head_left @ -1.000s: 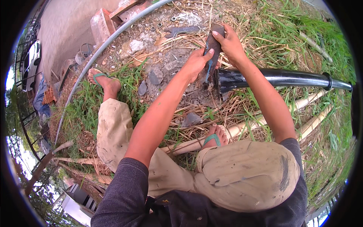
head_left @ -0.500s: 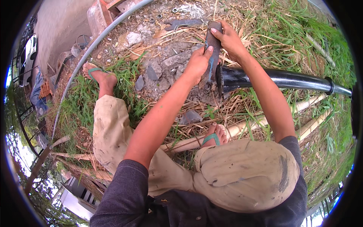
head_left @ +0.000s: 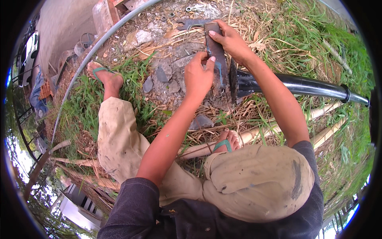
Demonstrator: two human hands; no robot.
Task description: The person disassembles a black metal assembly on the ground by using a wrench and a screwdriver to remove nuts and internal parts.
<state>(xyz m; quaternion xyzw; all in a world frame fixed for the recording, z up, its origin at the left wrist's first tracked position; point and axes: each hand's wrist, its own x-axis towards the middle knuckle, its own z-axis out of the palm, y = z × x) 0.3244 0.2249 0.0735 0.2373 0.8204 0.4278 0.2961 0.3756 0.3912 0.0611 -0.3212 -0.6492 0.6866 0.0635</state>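
Observation:
A dark flat metal plate (head_left: 217, 49) with blue streaks stands lengthwise in front of me, tilted slightly left at its far end. My right hand (head_left: 230, 42) grips that far end, thumb on the face. My left hand (head_left: 199, 75) is at the plate's left edge, fingers curled and thumb tip over the edge; the fingertips' hold is partly hidden. The plate's near end lies close beside the flange (head_left: 233, 81) of a glossy black pole (head_left: 294, 84). My right forearm crosses above the pole. Beyond the plate lies a dark open-ended wrench (head_left: 189, 24).
Several nuts (head_left: 188, 8) lie on the dirt beyond the wrench. Broken stones (head_left: 162, 73) lie left of my hands. A grey hose (head_left: 107, 38) curves along the left. Bamboo poles (head_left: 254, 135) run beneath the black pole, near my sandalled foot (head_left: 227, 141). Grass (head_left: 314, 36) grows at right.
The plate's far end has swung left with my right hand. My left hand has slid left and nearer along the plate, from a grip over its face to its left edge.

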